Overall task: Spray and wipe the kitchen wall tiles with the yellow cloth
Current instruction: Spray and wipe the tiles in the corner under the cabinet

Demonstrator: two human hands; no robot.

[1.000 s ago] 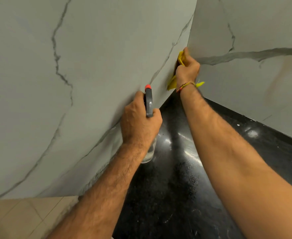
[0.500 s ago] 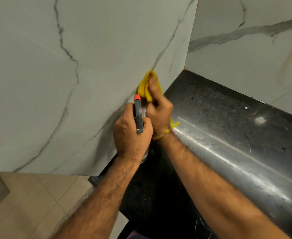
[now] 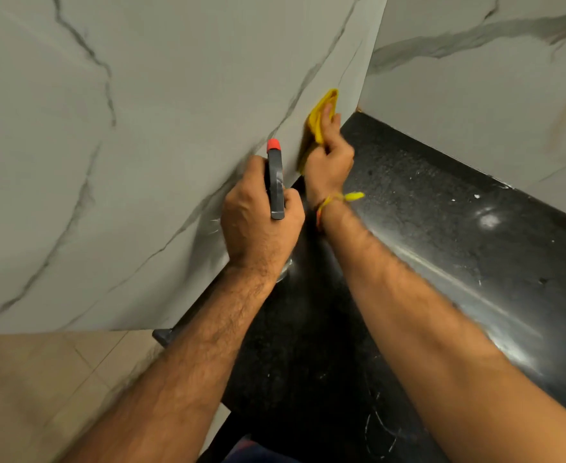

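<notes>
A white marble-veined wall tile fills the left of the view and meets a second tiled wall at a corner. My right hand holds the yellow cloth and presses it against the left wall, low down near the corner. My left hand grips a spray bottle with a dark head and a red nozzle tip, just left of the right hand. The bottle's clear body is mostly hidden under my hand.
A glossy black stone countertop runs below both walls, with white specks and glare on it. Beige floor tiles show at the lower left, past the end of the left wall.
My right hand with the cloth came down from high in the corner toward the countertop, then shifted slightly right along the wall. The left hand kept hold of the spray bottle.
</notes>
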